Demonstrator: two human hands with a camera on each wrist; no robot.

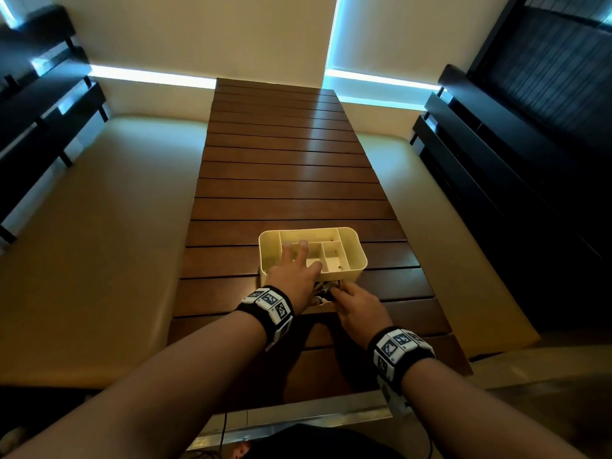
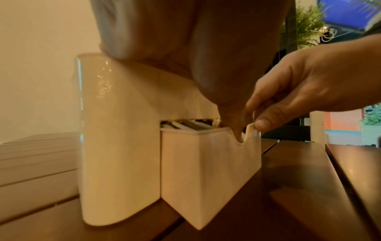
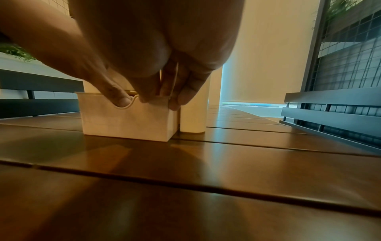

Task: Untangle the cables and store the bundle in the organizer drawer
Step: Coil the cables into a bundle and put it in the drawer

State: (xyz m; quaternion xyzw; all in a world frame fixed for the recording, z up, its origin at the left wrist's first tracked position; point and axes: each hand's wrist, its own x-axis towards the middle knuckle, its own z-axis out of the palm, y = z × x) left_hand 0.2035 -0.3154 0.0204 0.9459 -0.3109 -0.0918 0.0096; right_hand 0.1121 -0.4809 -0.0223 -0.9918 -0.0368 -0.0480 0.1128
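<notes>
A cream organizer (image 1: 359, 253) with open top compartments stands on the wooden slatted table (image 1: 284, 180). Its drawer (image 2: 206, 171) is pulled part way out toward me. Dark and white cables (image 2: 185, 124) lie inside it and show between my hands in the head view as the cables (image 1: 326, 288). My left hand (image 1: 294, 270) rests flat on the organizer's top with its fingers spread over the compartments. Its thumb (image 3: 121, 101) reaches down into the notch in the drawer front. My right hand (image 1: 351, 303) pinches the drawer front's top rim (image 3: 152, 101) beside that notch.
The table runs long and bare beyond the organizer. Cushioned benches (image 1: 99, 226) lie along both sides. Dark slatted racks (image 1: 496, 154) stand at the far left and right. The table's near edge is just below my forearms.
</notes>
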